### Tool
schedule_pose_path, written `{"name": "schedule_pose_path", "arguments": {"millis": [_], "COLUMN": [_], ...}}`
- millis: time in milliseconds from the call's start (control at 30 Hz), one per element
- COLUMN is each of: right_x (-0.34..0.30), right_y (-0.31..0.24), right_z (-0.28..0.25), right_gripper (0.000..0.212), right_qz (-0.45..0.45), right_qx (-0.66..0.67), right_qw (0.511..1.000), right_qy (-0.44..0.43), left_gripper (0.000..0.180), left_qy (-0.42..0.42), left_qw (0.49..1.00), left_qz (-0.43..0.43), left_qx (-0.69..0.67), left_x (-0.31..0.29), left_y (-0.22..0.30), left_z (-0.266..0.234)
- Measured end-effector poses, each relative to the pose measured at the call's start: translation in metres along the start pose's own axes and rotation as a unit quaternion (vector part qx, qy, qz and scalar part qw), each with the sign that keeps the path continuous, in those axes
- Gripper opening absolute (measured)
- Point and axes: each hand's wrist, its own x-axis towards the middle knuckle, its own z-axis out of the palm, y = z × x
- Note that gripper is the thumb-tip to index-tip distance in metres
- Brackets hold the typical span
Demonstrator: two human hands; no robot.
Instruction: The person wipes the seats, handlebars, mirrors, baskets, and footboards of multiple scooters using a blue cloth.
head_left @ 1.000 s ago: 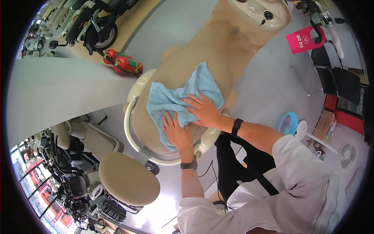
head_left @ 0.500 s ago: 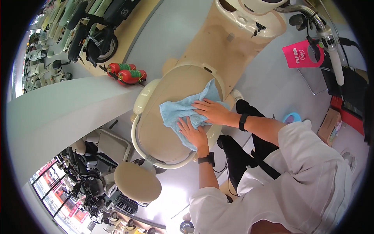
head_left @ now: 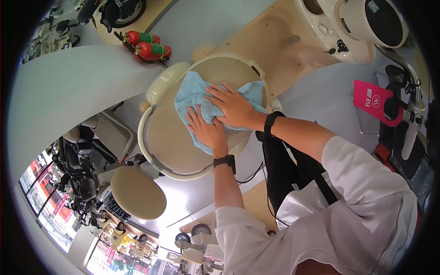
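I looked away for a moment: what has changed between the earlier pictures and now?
The light blue cloth, under the left hand and right hand, has shifted slightly forward on the beige seat, its lower corner now farther from the curved cream rail. The camera's view has shifted too. Nothing was taken hold of or let go; both hands stay spread on the cloth.

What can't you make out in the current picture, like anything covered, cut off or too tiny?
- Head view: the tan seat beneath the blue cloth, covered by it.
- Head view: the palms of the left hand and right hand, hidden by the hands' own backs.
- Head view: the rest of the black-wheeled vehicle, cut off by the upper edge.
- Head view: details of the lower-left parked vehicles, too small and crowded.
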Motion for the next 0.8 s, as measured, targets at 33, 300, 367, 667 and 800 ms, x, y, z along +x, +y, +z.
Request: {"name": "schedule_pose_path", "arguments": {"millis": [33,300,367,667,800], "right_x": [0.0023,0.0082,0.008,0.0055,0.0097], "right_y": [-0.0028,-0.0042,-0.0038,-0.0029,-0.0037], "right_z": [-0.0005,0.0032,0.0038,-0.0024,0.0001], "right_gripper": [0.066,0.066,0.065,0.064,0.064], "right_qz": [-0.009,0.0,-0.006,-0.002,-0.013], "right_qx": [0.004,-0.012,-0.019,-0.036,-0.034], "right_qw": [1.0,1.0,0.999,0.998,0.999], "right_qy": [-0.015,-0.029,-0.032,-0.043,-0.035], "left_gripper": [0.065,0.069,0.071,0.07,0.073], "left_qy": [0.009,0.0,-0.007,-0.013,-0.012], "left_qw": [1.0,1.0,1.0,0.998,0.998], "left_qz": [0.01,-0.001,0.004,-0.007,0.013], "left_qx": [0.001,-0.016,-0.025,-0.058,-0.068], "left_x": [0.0006,0.0054,0.0044,-0.002,0.0016], "left_y": [-0.0004,-0.0079,-0.0084,-0.0035,-0.0092], "left_z": [-0.0014,0.0011,0.001,0.0055,0.0062]}}
